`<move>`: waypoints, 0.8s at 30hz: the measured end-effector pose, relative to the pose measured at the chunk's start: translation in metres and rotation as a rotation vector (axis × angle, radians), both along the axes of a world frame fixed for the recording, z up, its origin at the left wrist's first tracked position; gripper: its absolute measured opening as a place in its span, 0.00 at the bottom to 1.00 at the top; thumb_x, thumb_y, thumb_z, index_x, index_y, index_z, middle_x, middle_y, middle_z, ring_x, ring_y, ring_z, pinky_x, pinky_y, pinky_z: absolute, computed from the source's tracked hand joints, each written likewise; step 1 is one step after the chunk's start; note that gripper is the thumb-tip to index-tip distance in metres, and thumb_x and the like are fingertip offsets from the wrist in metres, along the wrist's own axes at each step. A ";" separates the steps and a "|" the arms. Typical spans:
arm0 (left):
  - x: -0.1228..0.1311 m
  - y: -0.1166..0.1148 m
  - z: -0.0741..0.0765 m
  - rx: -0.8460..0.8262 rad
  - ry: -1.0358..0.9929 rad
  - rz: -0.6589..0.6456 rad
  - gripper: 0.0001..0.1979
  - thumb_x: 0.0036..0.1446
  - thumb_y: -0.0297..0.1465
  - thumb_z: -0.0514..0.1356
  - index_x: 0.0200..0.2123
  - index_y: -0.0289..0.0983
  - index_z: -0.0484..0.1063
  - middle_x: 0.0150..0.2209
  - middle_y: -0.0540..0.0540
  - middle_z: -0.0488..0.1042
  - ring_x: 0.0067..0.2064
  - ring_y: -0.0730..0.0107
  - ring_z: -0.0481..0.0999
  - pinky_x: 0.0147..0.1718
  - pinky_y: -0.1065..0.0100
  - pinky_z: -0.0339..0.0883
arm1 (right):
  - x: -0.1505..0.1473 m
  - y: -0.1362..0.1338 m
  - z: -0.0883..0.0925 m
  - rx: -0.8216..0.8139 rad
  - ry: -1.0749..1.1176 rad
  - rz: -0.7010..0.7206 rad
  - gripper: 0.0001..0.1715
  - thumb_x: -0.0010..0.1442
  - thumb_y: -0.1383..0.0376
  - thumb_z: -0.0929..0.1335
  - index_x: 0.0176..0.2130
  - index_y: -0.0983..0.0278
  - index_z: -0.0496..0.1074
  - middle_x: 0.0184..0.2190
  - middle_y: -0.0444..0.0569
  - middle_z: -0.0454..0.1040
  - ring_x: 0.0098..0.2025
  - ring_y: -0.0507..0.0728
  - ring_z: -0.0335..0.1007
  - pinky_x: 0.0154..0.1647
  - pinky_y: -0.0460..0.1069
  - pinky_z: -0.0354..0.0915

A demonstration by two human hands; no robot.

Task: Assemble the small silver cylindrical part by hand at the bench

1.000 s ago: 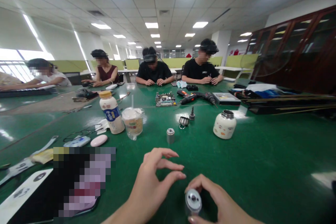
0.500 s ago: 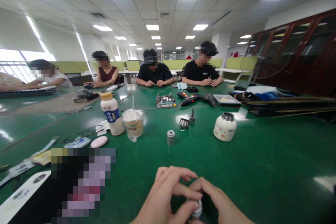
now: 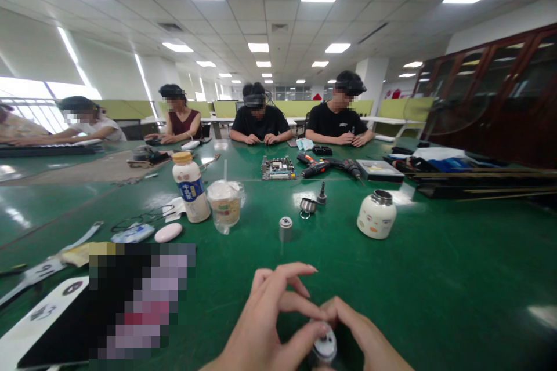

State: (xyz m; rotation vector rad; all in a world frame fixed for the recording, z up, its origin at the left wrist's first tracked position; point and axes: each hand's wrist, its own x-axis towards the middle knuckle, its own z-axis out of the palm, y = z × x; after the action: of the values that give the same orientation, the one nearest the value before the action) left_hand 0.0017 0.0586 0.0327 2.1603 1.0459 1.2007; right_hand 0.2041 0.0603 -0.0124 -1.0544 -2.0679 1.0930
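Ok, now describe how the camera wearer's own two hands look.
The left hand and right hand are both bare, with slender fingers and no gloves. No rings, bracelet or watch can be seen, no sleeve reaches into view, and no cables or markings show.

Drinks: we see a bottle [image 3: 190, 194] beside a cup [image 3: 225, 208]
Hardware: a power tool [image 3: 316, 169] near a circuit board [image 3: 278, 168]

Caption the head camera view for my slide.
Right hand holds a metal cylinder, left hand at its top; another cylinder stands beyond.
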 end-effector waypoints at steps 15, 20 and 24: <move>-0.019 0.024 -0.008 -0.040 0.027 0.224 0.14 0.56 0.30 0.68 0.45 0.42 0.71 0.37 0.48 0.84 0.45 0.56 0.77 0.47 0.55 0.63 | 0.003 0.002 -0.002 0.017 0.005 0.011 0.16 0.50 0.63 0.75 0.38 0.60 0.68 0.38 0.48 0.75 0.41 0.60 0.73 0.43 0.51 0.67; 0.000 -0.008 0.001 0.017 0.087 0.024 0.12 0.53 0.28 0.71 0.40 0.43 0.73 0.38 0.50 0.83 0.43 0.60 0.77 0.45 0.62 0.65 | 0.003 0.000 -0.003 0.031 0.011 0.007 0.14 0.52 0.61 0.74 0.38 0.61 0.69 0.36 0.47 0.74 0.40 0.59 0.71 0.44 0.52 0.67; 0.000 -0.010 0.000 0.033 0.180 -0.008 0.10 0.54 0.26 0.68 0.39 0.42 0.73 0.44 0.48 0.83 0.43 0.60 0.77 0.45 0.62 0.66 | 0.001 -0.001 -0.004 0.028 0.024 0.004 0.14 0.52 0.62 0.73 0.39 0.60 0.69 0.37 0.48 0.74 0.41 0.59 0.72 0.45 0.52 0.67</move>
State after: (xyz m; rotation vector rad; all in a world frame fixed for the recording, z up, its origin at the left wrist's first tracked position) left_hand 0.0020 0.0486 0.0323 2.3306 1.0966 1.0421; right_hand 0.2053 0.0596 -0.0159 -1.0193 -2.0609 1.0708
